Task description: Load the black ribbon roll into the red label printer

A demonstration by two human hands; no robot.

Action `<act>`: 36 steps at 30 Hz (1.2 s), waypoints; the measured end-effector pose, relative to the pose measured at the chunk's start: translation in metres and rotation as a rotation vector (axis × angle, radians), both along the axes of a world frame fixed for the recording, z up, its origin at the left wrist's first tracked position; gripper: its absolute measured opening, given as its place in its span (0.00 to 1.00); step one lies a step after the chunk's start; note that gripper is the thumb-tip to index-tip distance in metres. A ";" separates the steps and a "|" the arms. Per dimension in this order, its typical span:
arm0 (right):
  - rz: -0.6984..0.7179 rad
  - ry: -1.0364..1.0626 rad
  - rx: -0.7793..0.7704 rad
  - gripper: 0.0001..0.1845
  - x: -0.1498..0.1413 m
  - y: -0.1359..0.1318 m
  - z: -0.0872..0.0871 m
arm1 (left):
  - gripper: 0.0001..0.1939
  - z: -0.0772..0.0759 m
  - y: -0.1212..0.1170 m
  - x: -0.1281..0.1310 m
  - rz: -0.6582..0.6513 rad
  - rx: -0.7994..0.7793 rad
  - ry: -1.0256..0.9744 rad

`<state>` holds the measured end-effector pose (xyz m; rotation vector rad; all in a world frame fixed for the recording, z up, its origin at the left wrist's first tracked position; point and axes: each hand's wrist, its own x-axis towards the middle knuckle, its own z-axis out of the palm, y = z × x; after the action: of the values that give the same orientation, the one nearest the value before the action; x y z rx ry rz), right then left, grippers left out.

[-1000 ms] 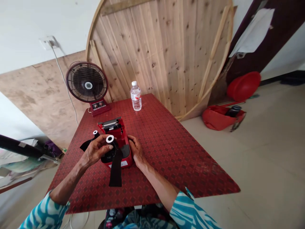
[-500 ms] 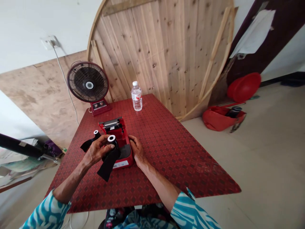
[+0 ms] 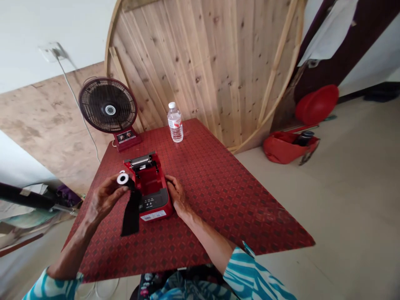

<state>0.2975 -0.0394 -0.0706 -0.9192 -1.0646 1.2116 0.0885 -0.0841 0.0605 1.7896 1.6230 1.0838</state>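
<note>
Leftward of its place a half-second ago, the black roll [image 3: 131,183] now sits in the left hand [image 3: 104,198], off the left side of the open red machine [image 3: 153,185].

The machine stands on the table [image 3: 234,200] to the right of that grip, its long axis running away from the person and its raised lid [image 3: 140,161] at the far end. The left hand is the one at the roll, thumb and fingers pinched around it just below its white core [image 3: 123,179]. The roll looks nearly upright, white end up, its loose black strip [image 3: 130,216] hanging toward the near edge; contact with the machine cannot be told. The right hand [image 3: 177,192] lies along the machine's right wall, fingers forward, bracing rather than clenched, forearm angled in from the right.
</note>
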 end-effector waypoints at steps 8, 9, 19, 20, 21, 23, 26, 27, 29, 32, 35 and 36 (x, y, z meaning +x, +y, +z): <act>-0.002 -0.029 0.019 0.16 0.002 0.000 0.000 | 0.21 -0.001 0.019 0.033 -0.184 0.022 0.487; 0.003 -0.026 0.018 0.17 0.002 0.000 0.000 | 0.19 -0.002 0.023 0.035 -0.187 0.007 0.537; -0.004 -0.015 -0.006 0.17 0.000 0.001 -0.001 | 0.14 -0.007 0.059 0.053 -0.323 -0.188 0.947; -0.005 -0.019 -0.008 0.17 0.000 0.001 -0.001 | 0.14 -0.008 0.064 0.055 -0.364 -0.216 0.977; -0.006 -0.024 -0.008 0.17 0.000 0.001 -0.001 | 0.14 -0.009 0.068 0.056 -0.402 -0.236 0.983; -0.006 -0.029 -0.003 0.17 0.001 0.000 0.000 | 0.14 -0.010 0.073 0.055 -0.479 -0.240 0.908; 0.002 -0.022 -0.010 0.18 0.002 0.000 0.001 | 0.15 -0.005 0.070 0.046 -0.549 -0.191 0.748; 0.002 -0.018 -0.013 0.18 0.002 0.000 0.000 | 0.15 -0.002 0.065 0.042 -0.526 -0.157 0.699; 0.003 -0.012 -0.019 0.18 0.001 0.000 -0.001 | 0.18 0.007 0.047 0.032 -0.433 -0.095 0.599; 0.003 -0.002 -0.029 0.18 0.000 0.000 -0.004 | 0.22 0.015 0.012 0.019 -0.351 -0.059 0.467; 0.006 0.011 -0.023 0.18 0.000 0.000 -0.006 | 0.25 0.011 -0.017 0.016 -0.365 0.031 0.484; 0.010 0.016 -0.019 0.18 0.001 0.000 -0.006 | 0.26 0.006 -0.023 0.017 -0.356 0.083 0.511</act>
<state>0.2981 -0.0389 -0.0770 -0.9178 -1.0478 1.2371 0.1053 -0.1069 0.0670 2.4388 1.4437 0.5656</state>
